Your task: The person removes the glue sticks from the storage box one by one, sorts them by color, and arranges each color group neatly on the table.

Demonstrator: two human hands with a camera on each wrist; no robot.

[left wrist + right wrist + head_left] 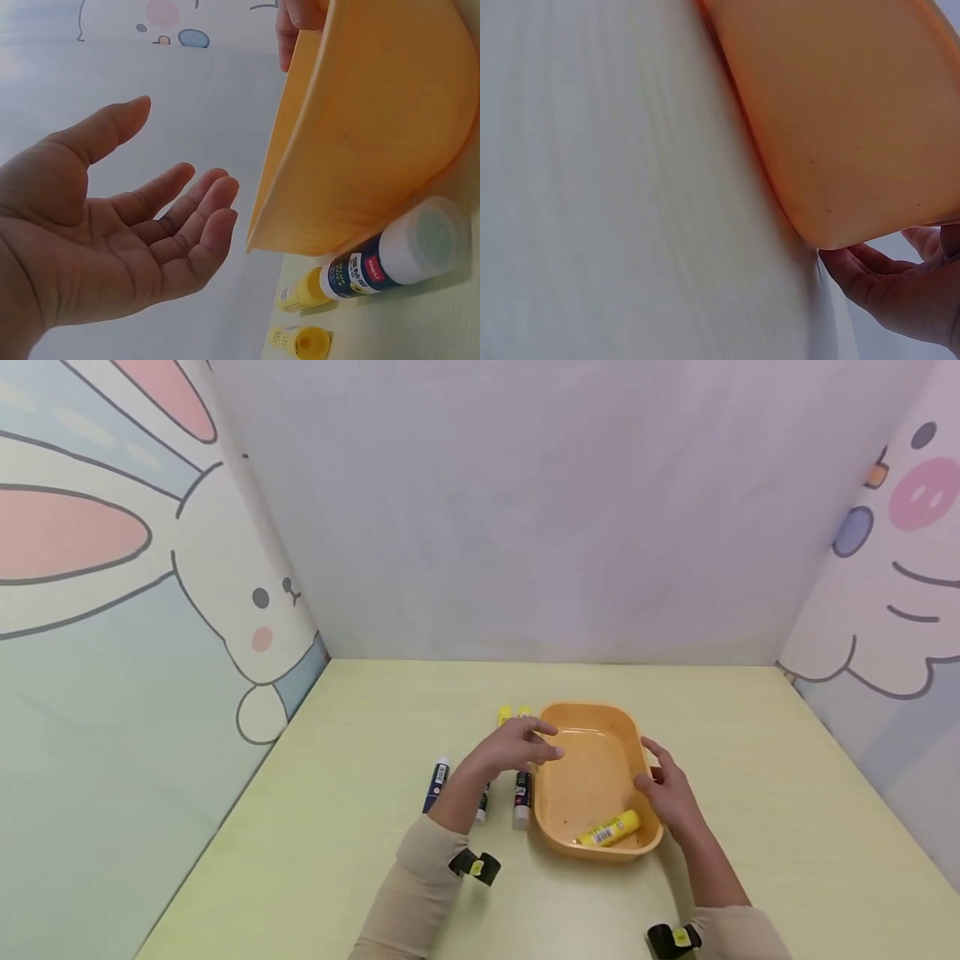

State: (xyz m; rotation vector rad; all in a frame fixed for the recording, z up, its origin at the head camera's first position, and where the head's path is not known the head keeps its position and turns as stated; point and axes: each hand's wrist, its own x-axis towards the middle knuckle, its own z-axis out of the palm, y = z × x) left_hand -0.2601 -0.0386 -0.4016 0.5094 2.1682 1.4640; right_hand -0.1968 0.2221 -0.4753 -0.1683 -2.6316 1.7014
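Observation:
An orange plastic tray point(585, 768) sits on the table with a yellow glue stick point(609, 829) lying inside near its front. My right hand point(672, 793) holds the tray's right side, thumb at the rim and fingers outside. Over the left rim hovers my left hand point(513, 747), its fingers loosely bent; the left wrist view shows its palm holding nothing. Left of the tray lie a dark blue glue stick with a white cap point(522, 797), another dark blue one point(482, 802) partly behind the left arm, and two yellow sticks point(505, 716) beyond the left hand.
A further dark blue glue stick point(437, 781) lies farther left, partly covered by the left forearm. Pale walls with cartoon animals point(262, 602) enclose the light yellow table point(337, 860) at the back and both sides.

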